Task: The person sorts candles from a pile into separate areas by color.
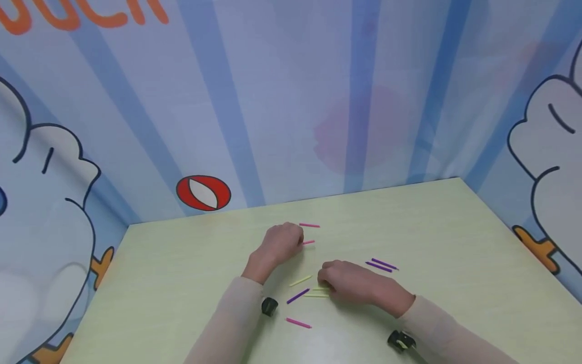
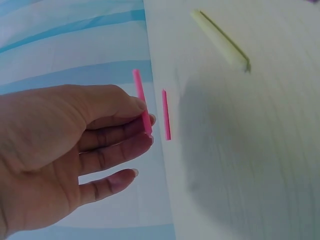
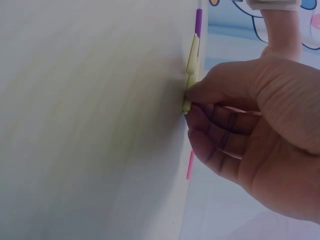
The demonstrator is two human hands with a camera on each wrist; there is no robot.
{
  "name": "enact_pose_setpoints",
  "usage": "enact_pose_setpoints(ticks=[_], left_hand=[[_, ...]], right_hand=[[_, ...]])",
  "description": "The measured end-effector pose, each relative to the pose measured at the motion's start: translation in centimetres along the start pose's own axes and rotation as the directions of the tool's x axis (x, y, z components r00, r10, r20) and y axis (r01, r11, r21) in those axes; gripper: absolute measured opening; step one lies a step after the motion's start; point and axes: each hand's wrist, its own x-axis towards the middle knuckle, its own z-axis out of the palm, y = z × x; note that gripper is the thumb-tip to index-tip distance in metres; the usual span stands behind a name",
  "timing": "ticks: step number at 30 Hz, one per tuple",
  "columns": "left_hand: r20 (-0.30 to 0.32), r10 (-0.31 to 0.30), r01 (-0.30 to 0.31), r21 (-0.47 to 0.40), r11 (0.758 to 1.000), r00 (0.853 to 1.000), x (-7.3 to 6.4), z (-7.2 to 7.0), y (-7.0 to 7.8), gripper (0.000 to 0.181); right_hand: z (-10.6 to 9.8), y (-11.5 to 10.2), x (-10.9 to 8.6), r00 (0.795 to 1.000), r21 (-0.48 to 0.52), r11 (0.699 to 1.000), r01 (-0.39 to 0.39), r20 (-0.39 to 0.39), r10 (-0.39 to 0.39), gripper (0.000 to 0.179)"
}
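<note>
My left hand [image 1: 283, 240], at the far middle of the table, pinches a thin pink stick [image 2: 138, 85] shaped like a small birthday candle, between thumb and fingertips. Just beyond it lies another pink stick [image 1: 309, 225]. My right hand [image 1: 350, 283] is low over the table, thumb and fingertips pinching a pale yellow stick [image 3: 187, 106]. A second yellow stick [image 1: 316, 296] lies along its near side, partly covered by the hand in the head view. Between the hands are a third yellow stick [image 1: 300, 281] and a purple stick [image 1: 297, 296].
Two purple sticks [image 1: 382, 265] lie side by side beyond my right hand. Nearer me is a pink stick [image 1: 298, 323]. The pale table [image 1: 182, 283] ends at a printed blue backdrop [image 1: 291, 101] behind and on both sides. Black wrist cameras [image 1: 270, 306] hang by both sleeves.
</note>
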Motion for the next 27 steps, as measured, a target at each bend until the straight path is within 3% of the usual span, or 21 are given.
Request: enact_pose_setpoints(ticks=[17,27], left_hand=[[-0.001,-0.063,0.063,-0.031,0.998,0.998,2.5,1.3,-1.2,0.016],[0.019,-0.1,0.1,-0.019,0.995,0.995,3.7,1.2,-1.2,0.018]], right_hand=[[0.2,0.1,-0.3,1.0,0.014,1.0,-0.013,-0.001,0.013,0.019],[0.2,0.2,-0.3,1.0,0.019,1.0,-0.016,-0.002,0.016,0.017]])
